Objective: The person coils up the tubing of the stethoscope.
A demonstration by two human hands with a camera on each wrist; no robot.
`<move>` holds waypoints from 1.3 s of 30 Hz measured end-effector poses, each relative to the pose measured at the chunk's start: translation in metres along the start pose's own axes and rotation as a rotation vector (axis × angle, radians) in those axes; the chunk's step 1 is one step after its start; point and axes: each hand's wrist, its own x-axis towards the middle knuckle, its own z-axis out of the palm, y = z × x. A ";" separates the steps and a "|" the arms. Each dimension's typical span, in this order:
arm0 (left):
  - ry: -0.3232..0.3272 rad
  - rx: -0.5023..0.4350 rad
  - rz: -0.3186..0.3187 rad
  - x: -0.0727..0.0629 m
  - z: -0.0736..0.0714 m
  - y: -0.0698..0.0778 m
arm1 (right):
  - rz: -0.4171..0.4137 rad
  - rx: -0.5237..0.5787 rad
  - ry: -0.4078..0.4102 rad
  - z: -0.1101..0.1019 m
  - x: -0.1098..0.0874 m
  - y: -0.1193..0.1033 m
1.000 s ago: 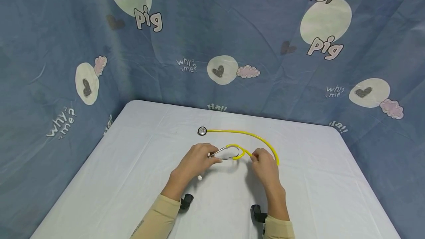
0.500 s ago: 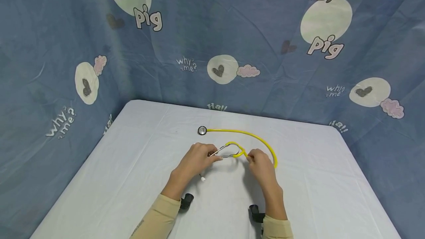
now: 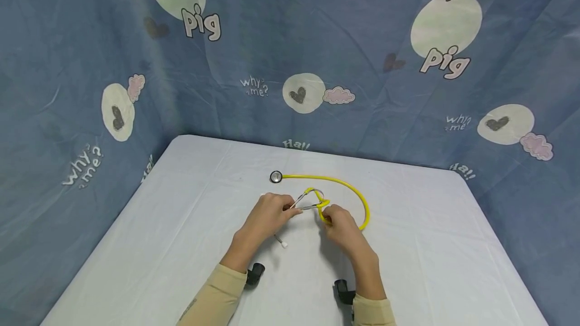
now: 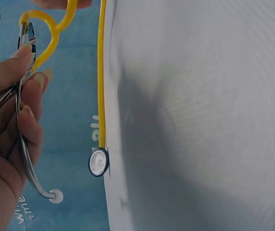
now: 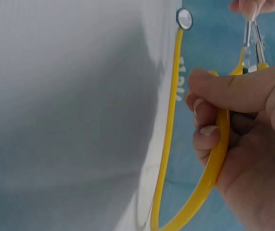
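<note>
A yellow stethoscope (image 3: 337, 180) is held between both hands above the table. My left hand (image 3: 269, 215) grips its crossed metal ear tubes (image 4: 24, 149); one white eartip (image 4: 56, 196) pokes out below the fingers in the left wrist view. My right hand (image 3: 344, 228) pinches the yellow tubing (image 5: 216, 154) just below the Y-shaped fork, thumb against curled fingers. From there the tube bends in a loop and runs back along the table to the round chestpiece (image 3: 276, 177), which lies flat on the cloth at the far side.
A white cloth covers the table (image 3: 435, 245). Blue printed curtains (image 3: 362, 39) hang behind it and along its left side. Black camera mounts (image 3: 256, 274) stick out at both wrists.
My right hand has moved left toward the left hand, bringing the tubing along. The yellow loop has tightened and the fork has tilted upward. The left hand and the chestpiece stay nearly in place.
</note>
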 end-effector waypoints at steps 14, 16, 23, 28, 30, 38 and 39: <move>0.019 -0.001 0.023 0.002 0.004 0.002 | -0.123 -0.077 -0.009 0.001 -0.001 -0.013; 0.022 -0.005 0.031 0.002 0.005 0.003 | -0.133 -0.077 -0.008 0.001 -0.001 -0.015; 0.007 -0.011 0.031 0.003 0.008 0.007 | -0.133 -0.077 -0.023 0.000 -0.002 -0.019; 0.008 -0.011 0.036 0.002 0.008 0.007 | -0.191 -0.085 -0.019 -0.002 -0.003 -0.026; 0.009 -0.009 0.036 0.002 0.008 0.007 | -0.207 -0.090 -0.019 -0.002 -0.003 -0.029; 0.010 -0.008 0.040 0.002 0.009 0.003 | -0.195 -0.023 -0.048 0.000 -0.004 -0.037; 0.010 -0.014 0.042 0.002 0.009 0.003 | -0.194 -0.021 -0.054 0.000 -0.004 -0.038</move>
